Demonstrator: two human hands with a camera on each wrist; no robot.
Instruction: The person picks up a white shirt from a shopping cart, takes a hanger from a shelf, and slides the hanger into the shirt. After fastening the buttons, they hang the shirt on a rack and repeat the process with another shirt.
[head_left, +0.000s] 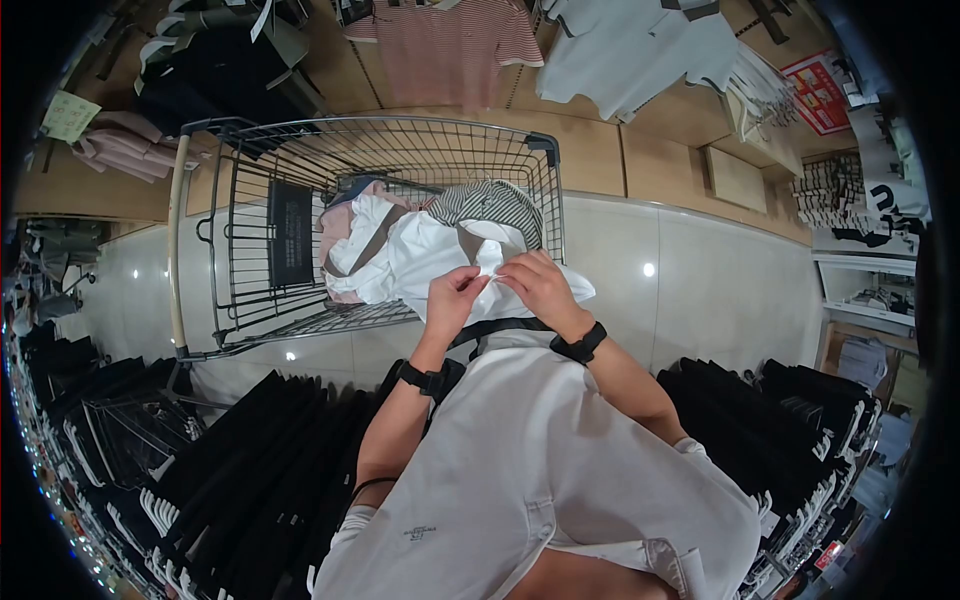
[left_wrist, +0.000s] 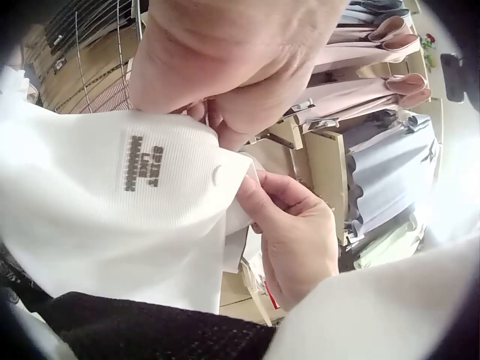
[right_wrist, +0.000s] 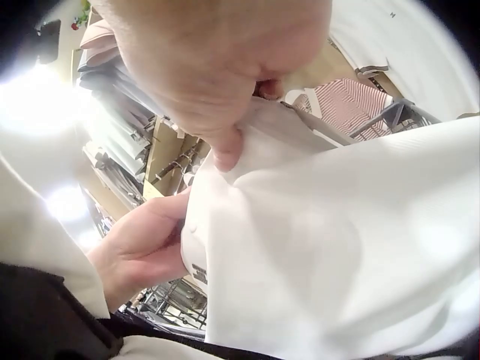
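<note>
A white shirt [head_left: 425, 260] with grey-brown bands lies partly over the cart's near rim, its loose end hanging toward the body. My left hand [head_left: 452, 300] pinches its edge between thumb and fingers. Close beside it, my right hand [head_left: 545, 292] pinches the same edge. In the left wrist view, a small white button [left_wrist: 218, 175] sits near the right thumb, and dark printed lettering [left_wrist: 144, 163] marks a ribbed part of the cloth. The right wrist view shows the right thumb [right_wrist: 227, 150] pressed on the white fabric, with the left hand [right_wrist: 146, 244] gripping lower down.
The wire shopping cart [head_left: 225, 255] holds more clothes, including a striped garment [head_left: 490, 203] and pink cloth [head_left: 335, 235]. Black garments on hangers [head_left: 270, 460] line both near sides. Shirts hang on the wooden wall display [head_left: 650, 150] beyond the cart.
</note>
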